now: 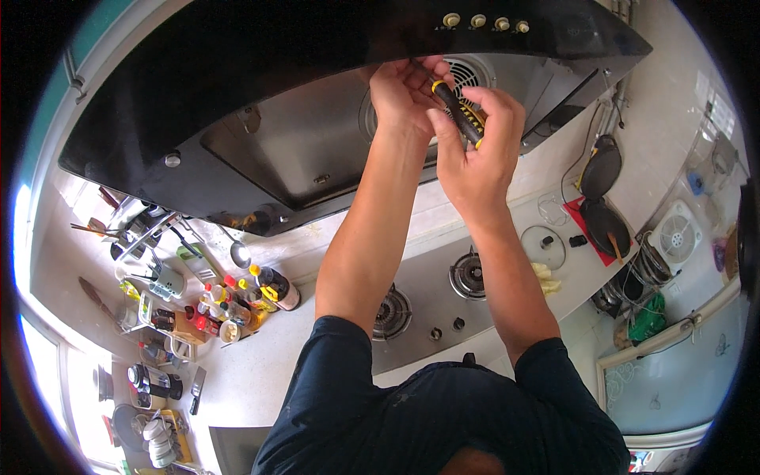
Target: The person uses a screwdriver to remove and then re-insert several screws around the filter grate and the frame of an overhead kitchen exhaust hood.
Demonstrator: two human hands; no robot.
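Observation:
Overhead is a black range hood (237,71) with a steel underside and a round slotted grille (468,73). My right hand (484,146) grips a screwdriver (455,107) with a black and yellow handle, slanting up to the left toward the hood's underside. My left hand (404,95) is raised beside the screwdriver's upper end, just in front of the grille, with curled fingers around something I cannot make out; the screwdriver's tip is hidden among them.
Below are a gas stove (423,301) with two burners, a glass lid (544,244) and black pans (603,226) at the right. Bottles (277,289), utensils and a knife (196,392) stand or lie on the left counter (245,372), beside a sink (237,447).

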